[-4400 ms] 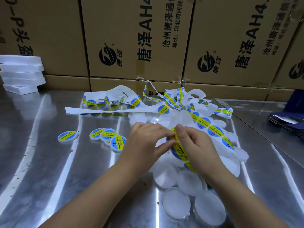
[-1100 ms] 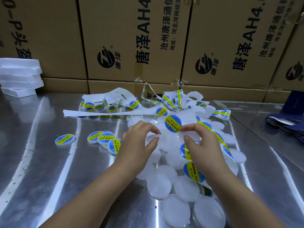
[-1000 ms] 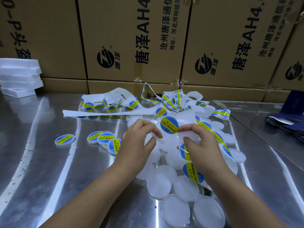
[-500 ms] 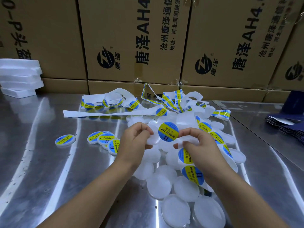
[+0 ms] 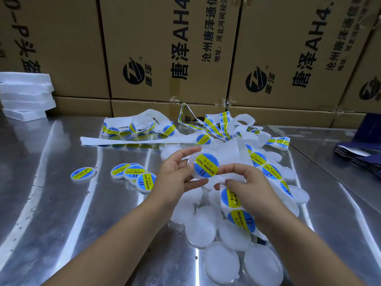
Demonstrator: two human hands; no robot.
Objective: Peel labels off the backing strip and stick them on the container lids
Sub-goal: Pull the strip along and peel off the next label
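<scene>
The left hand [image 5: 175, 176] grips a translucent lid [image 5: 191, 165] at frame centre; the label [image 5: 206, 165] already sits on it. The right hand [image 5: 249, 188] pinches the backing strip [image 5: 235, 155], index fingertip at the label's edge. Press outward from the label's centre to seat it flat, without creases. Earlier, both hands peeled this label from the strip; now it is on the lid.

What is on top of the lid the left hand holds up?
A blue-and-yellow label covers most of the lid; the left hand grips its edge. Its far side is hidden.
</scene>
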